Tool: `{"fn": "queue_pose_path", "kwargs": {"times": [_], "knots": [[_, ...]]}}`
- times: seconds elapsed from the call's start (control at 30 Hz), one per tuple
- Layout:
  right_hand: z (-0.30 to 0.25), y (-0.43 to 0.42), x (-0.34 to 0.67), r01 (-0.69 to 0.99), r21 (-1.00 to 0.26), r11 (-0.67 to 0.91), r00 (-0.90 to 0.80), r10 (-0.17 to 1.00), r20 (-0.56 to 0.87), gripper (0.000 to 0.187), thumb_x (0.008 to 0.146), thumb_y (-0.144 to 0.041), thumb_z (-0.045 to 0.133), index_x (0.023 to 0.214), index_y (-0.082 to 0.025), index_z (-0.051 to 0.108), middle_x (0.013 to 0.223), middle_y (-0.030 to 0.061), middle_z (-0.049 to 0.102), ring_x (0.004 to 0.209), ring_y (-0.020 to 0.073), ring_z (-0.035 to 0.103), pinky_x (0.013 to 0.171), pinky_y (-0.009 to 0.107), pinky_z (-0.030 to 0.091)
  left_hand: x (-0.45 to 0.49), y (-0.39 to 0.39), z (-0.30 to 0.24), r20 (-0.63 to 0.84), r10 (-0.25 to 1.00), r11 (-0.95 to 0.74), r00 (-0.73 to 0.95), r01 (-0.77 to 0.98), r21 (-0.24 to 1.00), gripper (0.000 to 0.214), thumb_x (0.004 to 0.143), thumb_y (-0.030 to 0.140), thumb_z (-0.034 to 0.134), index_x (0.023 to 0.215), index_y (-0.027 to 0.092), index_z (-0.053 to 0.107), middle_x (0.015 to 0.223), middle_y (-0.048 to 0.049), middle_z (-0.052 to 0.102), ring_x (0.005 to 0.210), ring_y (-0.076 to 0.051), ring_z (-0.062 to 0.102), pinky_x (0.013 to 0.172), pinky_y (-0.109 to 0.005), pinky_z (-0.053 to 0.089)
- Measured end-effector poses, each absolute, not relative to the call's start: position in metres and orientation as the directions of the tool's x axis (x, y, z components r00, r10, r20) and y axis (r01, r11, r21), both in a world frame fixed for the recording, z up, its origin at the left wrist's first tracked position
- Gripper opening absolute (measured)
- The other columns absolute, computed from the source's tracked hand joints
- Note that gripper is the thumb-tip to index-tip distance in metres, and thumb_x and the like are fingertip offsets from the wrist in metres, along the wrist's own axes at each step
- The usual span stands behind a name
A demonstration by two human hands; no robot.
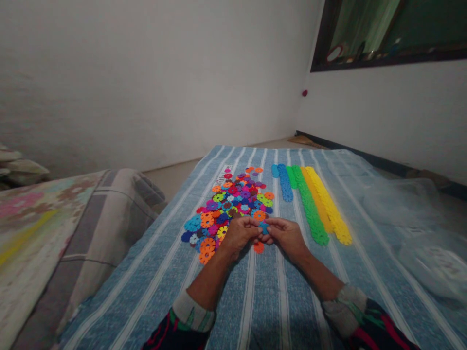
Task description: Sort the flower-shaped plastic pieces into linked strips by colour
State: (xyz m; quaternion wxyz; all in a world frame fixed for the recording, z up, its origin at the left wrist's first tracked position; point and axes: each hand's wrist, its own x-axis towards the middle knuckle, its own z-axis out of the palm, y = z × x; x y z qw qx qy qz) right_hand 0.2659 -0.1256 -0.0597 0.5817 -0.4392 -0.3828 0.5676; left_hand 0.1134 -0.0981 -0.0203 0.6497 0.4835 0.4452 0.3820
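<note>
Indoors: striped cloth [262, 301], white walls [146, 73]; left hand [241, 234], right hand [287, 236] together pinch blue disc [263, 227]

walls [146, 73] plain white | window [386, 29] dark-framed, top right | floor [175, 175] pale, perhaps concrete | light dim

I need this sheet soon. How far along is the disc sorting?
Done: blue row, green row, orange row and yellow row lie on the sheet. In hand: left hand and right hand pinch a blue disc together. Left: a big mixed pile, many colours, beside the hands.
</note>
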Motion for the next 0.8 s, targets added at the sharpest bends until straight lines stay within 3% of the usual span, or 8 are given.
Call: {"fn": "queue_pose_path", "kwargs": {"times": [0.37,0.57,0.7,0.8], "knots": [[-0.049,-0.127,0.267,-0.321,-0.941,-0.107,-0.006,0.994,-0.111,0.049,0.056,-0.038,0.085,0.093,-0.010,0.068,0.060,0.0063,0.072,0.048,0.0172,0.067,0.045,0.024,0.050,0.112,-0.098,-0.019,-0.189,0.922,0.226,0.337,-0.071,0.972,0.021,0.057,0.021,0.074,0.073,0.012,0.064,0.055,-0.0024,0.068,0.050,-0.012,0.062,0.051,-0.023,0.046],[-0.047,-0.118,0.264,-0.256,-0.963,-0.090,-0.020,0.996,-0.088,0.036,0.059,-0.037,0.077,0.083,-0.012,0.066,0.055,0.0046,0.070,0.042,0.0145,0.062,0.040,0.021,0.043,0.110,-0.097,-0.017,-0.175,0.933,0.214,0.315,-0.094,0.972,0.021,0.057,0.023,0.075,0.072,0.012,0.065,0.056,-0.0032,0.068,0.051,-0.013,0.062,0.051,-0.024,0.046],[-0.043,-0.106,0.266,-0.150,-0.985,-0.084,-0.110,0.992,-0.068,0.027,0.064,-0.034,0.071,0.080,-0.014,0.066,0.057,0.0032,0.069,0.043,0.0143,0.063,0.041,0.020,0.042,0.109,-0.096,-0.015,-0.178,0.945,0.214,0.274,-0.107,0.971,0.020,0.057,0.024,0.074,0.071,0.013,0.066,0.058,-0.0034,0.069,0.052,-0.012,0.061,0.054,-0.024,0.047],[-0.033,-0.085,0.276,0.060,-0.998,-0.004,-0.158,0.987,-0.013,0.019,0.069,-0.029,0.066,0.081,-0.015,0.069,0.059,0.0007,0.069,0.046,0.0137,0.063,0.045,0.022,0.044,0.107,-0.093,-0.015,-0.159,0.966,0.179,0.206,-0.083,0.980,0.018,0.060,0.026,0.072,0.072,0.013,0.068,0.060,-0.0033,0.069,0.054,-0.013,0.062,0.055,-0.023,0.047]]}}
